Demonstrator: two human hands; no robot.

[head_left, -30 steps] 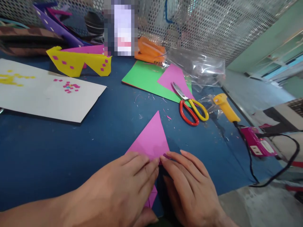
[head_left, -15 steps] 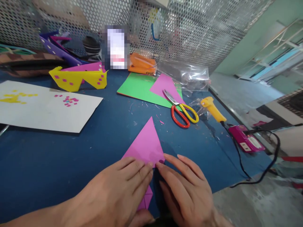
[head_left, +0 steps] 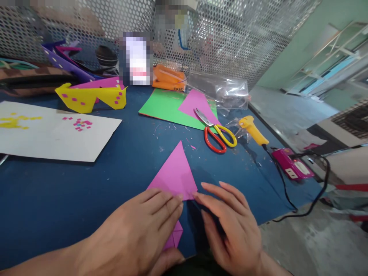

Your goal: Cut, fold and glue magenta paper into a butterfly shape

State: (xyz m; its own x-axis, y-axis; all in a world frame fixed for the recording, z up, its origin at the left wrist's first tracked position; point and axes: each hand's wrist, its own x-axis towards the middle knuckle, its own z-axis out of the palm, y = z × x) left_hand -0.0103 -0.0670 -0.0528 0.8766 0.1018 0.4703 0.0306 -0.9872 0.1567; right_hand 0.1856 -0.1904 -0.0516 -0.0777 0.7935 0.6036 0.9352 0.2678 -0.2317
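A folded pink paper (head_left: 176,174) lies on the blue table, its pointed end away from me. My left hand (head_left: 140,224) is laid across its middle, fingers together and pressing it down; the part underneath is hidden. A creased lower piece of the paper shows below those fingers, near my left thumb. My right hand (head_left: 232,226) is at the paper's right corner, its index fingertip touching the edge. The other fingers and the thumb of that hand are spread, gripping nothing.
Scissors (head_left: 214,134) rest partly on green sheets (head_left: 161,103) and a pink piece (head_left: 192,101). A yellow glue gun (head_left: 254,130) and a magenta power strip (head_left: 291,163) with a cord are right. Yellow paper glasses (head_left: 86,99) and a white card (head_left: 63,140) are left.
My right hand has opened a little, its thumb and fingers moving apart at the paper's corner. My left hand stays on the paper. The view has shifted slightly.
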